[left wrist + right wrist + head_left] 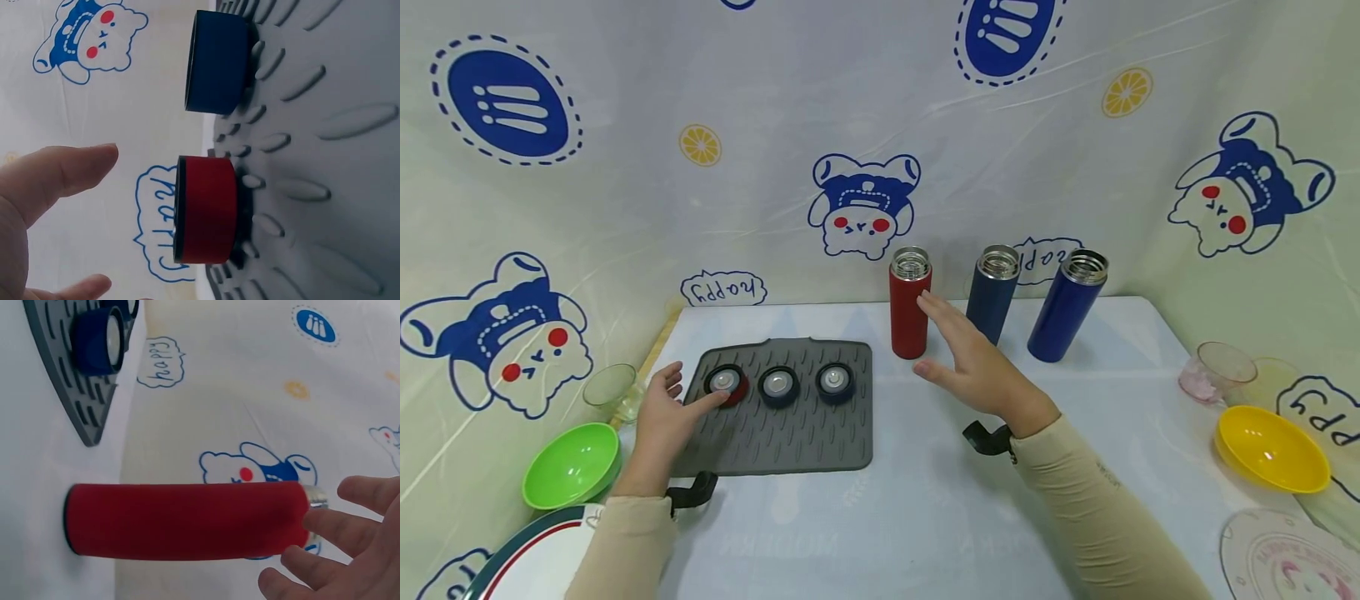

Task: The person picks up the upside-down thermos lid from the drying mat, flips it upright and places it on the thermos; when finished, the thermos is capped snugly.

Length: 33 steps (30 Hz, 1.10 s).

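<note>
My left hand [664,419] hovers with spread fingers beside the red bottle lid [209,210], its thumb overlapping the lid's edge in the head view. In the left wrist view a gap shows between thumb and lid. That lid lies with a dark blue lid [778,387] and a blue lid [836,383], insides up, on a grey ridged mat [775,454]. My right hand [987,371], fingers extended, reaches to the upright red bottle [187,520]; its fingertips overlap the bottle's upper end in the right wrist view. The bottle stands uncapped, its steel neck bare.
Right of the red bottle stand an uncapped dark blue bottle [991,304] and a blue bottle [1063,317]. A green bowl [572,467], a glass [610,387] and a plate [542,567] line the left. Rightward are a pinkish glass [1213,375], a yellow bowl [1270,450] and a pale round plate [1285,558].
</note>
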Motion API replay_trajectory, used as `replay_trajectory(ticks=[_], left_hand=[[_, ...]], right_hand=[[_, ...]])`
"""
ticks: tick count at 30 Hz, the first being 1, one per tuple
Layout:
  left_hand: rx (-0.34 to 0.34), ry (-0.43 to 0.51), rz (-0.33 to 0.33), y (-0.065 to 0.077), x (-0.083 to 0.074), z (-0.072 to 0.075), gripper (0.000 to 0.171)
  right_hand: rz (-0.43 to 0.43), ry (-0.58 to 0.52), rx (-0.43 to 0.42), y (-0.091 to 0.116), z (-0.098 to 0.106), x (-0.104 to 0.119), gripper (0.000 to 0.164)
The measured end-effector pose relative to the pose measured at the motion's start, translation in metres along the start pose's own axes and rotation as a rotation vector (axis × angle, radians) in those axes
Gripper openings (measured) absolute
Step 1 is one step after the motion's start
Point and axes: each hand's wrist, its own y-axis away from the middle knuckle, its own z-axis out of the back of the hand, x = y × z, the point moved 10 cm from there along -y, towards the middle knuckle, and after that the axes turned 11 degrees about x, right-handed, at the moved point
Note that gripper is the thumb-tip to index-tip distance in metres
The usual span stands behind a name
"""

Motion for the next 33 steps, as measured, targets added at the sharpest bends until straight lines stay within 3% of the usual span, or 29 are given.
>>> replay_trajectory(ticks=[18,33], left_hand=[[0.045,0.01,0.081,-0.019,0.013,-0.019,0.093],[0.061,-0.133,0.012,-0.03,0.005,-0.03,0.085]], right_hand=[[-0.065,-0.105,-0.024,-0.004,-0.024,-0.026,0.071],[-0.103,-0.138,0.005,-0.005,-0.034,-0.03,0.071]])
